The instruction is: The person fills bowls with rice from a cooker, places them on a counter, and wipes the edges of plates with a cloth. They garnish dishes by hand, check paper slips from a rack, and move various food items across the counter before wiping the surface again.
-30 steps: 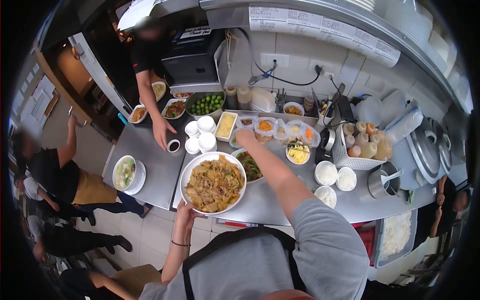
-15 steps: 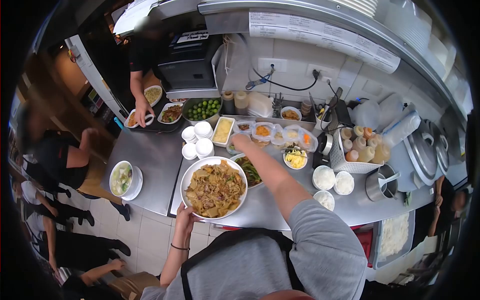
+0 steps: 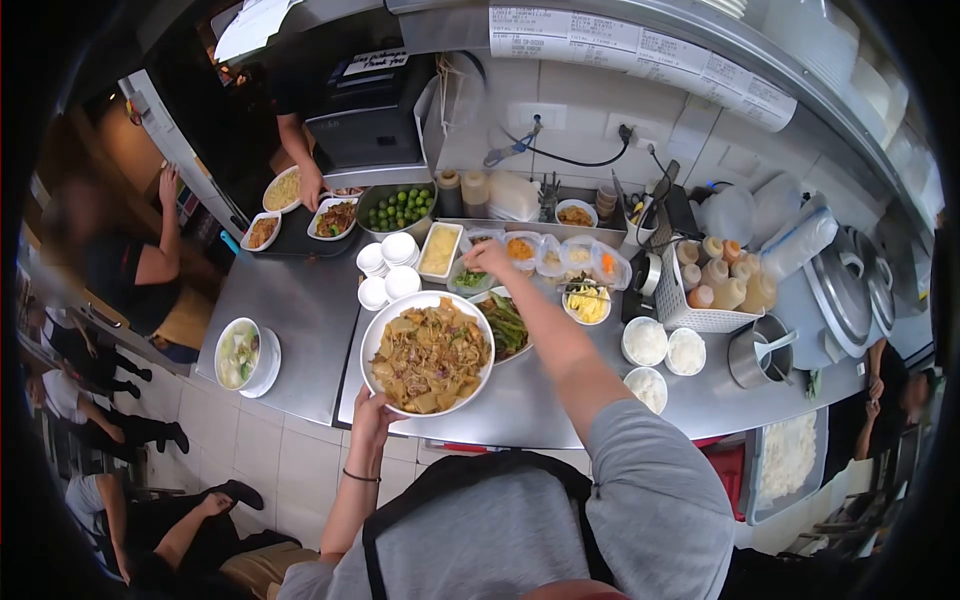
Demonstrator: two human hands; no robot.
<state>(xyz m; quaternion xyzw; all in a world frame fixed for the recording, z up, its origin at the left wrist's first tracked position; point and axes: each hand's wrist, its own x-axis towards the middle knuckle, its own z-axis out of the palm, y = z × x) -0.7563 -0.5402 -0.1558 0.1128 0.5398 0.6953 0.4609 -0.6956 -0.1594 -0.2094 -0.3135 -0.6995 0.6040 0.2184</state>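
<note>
My left hand (image 3: 370, 417) grips the lower left rim of a large white bowl (image 3: 488, 365) heaped with wide, brown stir-fried noodles (image 3: 426, 352), held over the counter's front edge. Farther in, my right hand (image 3: 487, 258) reaches across to the row of topping tubs. Its fingers are pinched together just above a small tub of chopped green herbs (image 3: 469, 280); whatever they hold is too small to make out. Partly behind the bowl is a dish of green vegetables (image 3: 508, 325). A white dish of yellow crumbly topping (image 3: 440, 250) stands left of my right hand.
White cups (image 3: 403, 281) are grouped left of the tubs, near a bowl of green limes (image 3: 399, 210). Rice bowls (image 3: 645, 341) and a bottle basket (image 3: 700, 310) stand right. A soup bowl (image 3: 238, 355) sits left. Across the counter, a person's hand (image 3: 312, 187) touches a dish.
My right hand has lifted slightly from the tubs, and the green herbs now show below it. The co-worker's hand has moved from a small white cup to the dish beside it.
</note>
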